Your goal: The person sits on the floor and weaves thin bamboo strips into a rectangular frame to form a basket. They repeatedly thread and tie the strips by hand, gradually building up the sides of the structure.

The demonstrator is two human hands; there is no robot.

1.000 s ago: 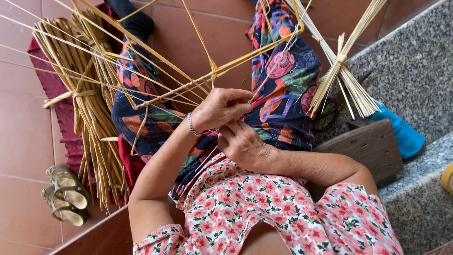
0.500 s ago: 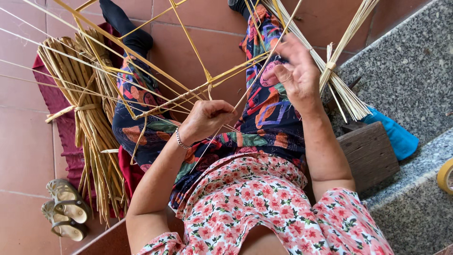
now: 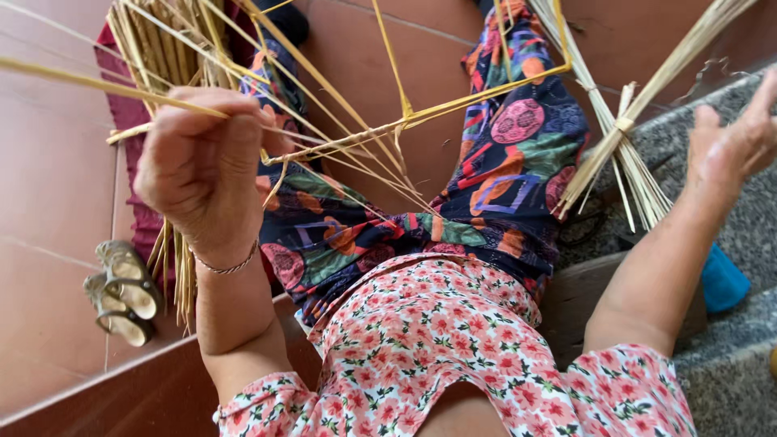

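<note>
Terracotta floor tiles (image 3: 57, 186) fill the left side of my view, and a grey speckled stone step (image 3: 728, 364) runs along the right edge. From the head camera I look down at a flowered top and patterned trousers (image 3: 477, 194) stretched out across the floor.

My left hand (image 3: 202, 166) is raised over the left knee, fingers curled shut around a long yellow strip (image 3: 89, 82) that runs out past the left edge of the picture. Just right of that hand, several thin strips (image 3: 356, 146) cross and meet in a loose frame above the lap. A thin bracelet (image 3: 229, 266) sits on the left wrist.

My right hand (image 3: 732, 146) is lifted over the stone step near the right edge, fingers spread wide and holding nothing. A tied bundle of pale strips (image 3: 627, 154) fans out just left of it, apart from the palm.

Behind the left hand a stack of bamboo strips (image 3: 162, 48) lies on dark red cloth (image 3: 121, 97). A pair of sandals (image 3: 121, 291) rests on the tiles by the left edge. A blue object (image 3: 720, 279) lies on the step under the right forearm.
</note>
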